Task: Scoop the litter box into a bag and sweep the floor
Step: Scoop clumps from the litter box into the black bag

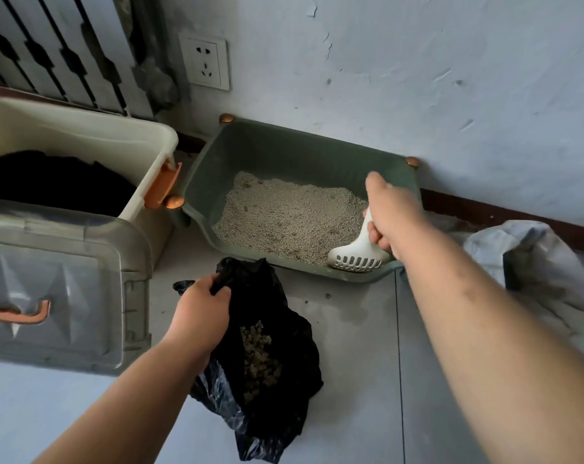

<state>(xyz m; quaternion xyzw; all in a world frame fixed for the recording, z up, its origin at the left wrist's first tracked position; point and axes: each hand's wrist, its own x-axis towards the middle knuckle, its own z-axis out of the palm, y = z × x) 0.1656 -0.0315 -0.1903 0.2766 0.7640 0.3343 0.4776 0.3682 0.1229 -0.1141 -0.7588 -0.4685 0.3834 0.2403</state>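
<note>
Where the grey floor (350,329) meets the pale, flaking wall (417,78), items are recorded from left to right. At far left stands a storage bin with a clear lid (59,286) and an orange handle. Behind it, touching, is an open cream bin (83,135) with an orange latch and dark contents. A radiator (49,51) is fixed on the wall above, with a wall socket (204,61) just to its right.

Low in the centre, the left hand (200,313) grips the black bag (267,380) at its upper edge, fingers curled tightly round a bunched fold of plastic. The bag lies slumped on the floor, mouth held open, just in front of the litter box. A heap of brownish litter clumps (260,360) is visible inside it.

The green litter box (300,152) sits on the floor against the wall, just beside the cream bin, with copper-coloured caps at three visible corners. Pale grey litter (290,219) covers its bottom.

At the box's near right corner, the right hand (394,216) holds the white scoop (357,256) by its handle, fingers wrapped round it. The slotted head points down and rests at the near rim, at the edge of the litter. The head appears empty, though its inside is turned from view.

At far right a crumpled pale sack (531,259) lies on the floor near the skirting, beside the box.
</note>
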